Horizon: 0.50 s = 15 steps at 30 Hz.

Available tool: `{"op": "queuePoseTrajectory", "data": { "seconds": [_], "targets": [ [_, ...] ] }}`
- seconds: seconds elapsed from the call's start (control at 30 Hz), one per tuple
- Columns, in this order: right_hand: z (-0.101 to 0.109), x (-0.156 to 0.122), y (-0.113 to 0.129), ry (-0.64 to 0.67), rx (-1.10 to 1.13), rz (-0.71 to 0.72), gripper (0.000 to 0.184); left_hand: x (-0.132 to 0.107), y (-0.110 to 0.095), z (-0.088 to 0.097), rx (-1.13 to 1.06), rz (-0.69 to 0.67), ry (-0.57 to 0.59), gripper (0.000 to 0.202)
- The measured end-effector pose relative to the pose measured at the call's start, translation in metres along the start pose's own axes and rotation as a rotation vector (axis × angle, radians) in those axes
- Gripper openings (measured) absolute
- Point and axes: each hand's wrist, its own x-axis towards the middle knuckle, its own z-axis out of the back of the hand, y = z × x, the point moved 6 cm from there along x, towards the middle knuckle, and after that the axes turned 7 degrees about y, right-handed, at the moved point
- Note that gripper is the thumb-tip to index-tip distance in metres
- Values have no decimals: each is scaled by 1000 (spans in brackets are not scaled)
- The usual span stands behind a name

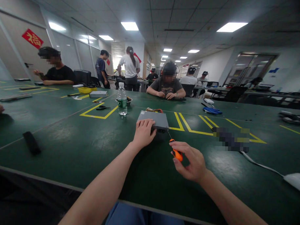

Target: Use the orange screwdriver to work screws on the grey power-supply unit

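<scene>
A grey metal computer power supply (161, 118) lies on the green table in front of me, its socket side facing me. My left hand (144, 132) grips its near left part, fingers over the top and thumb at the front face. In my right hand (192, 162) is a screwdriver (178, 155) with an orange and black handle, held between thumb and fingers. Its thin shaft points up and left to the lower right corner of the socket side; whether the tip sits in a screw is too small to tell. Coloured cables (155, 110) come out behind the power supply.
A water bottle (122, 103) stands left of the power supply, by a dark bowl (129, 101). A black strip-like object (31, 143) lies at left, blue gloves (212, 110) at back right. A white cable (258, 165) crosses the right side. A co-worker (167, 83) sits opposite.
</scene>
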Motion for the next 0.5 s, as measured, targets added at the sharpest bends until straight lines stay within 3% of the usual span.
{"op": "queuePoseTrajectory", "data": {
  "seconds": [0.5],
  "targets": [
    [-3,0,1,41,-16,0,31,0,-1,1,-3,10,26,30]
  ]
}}
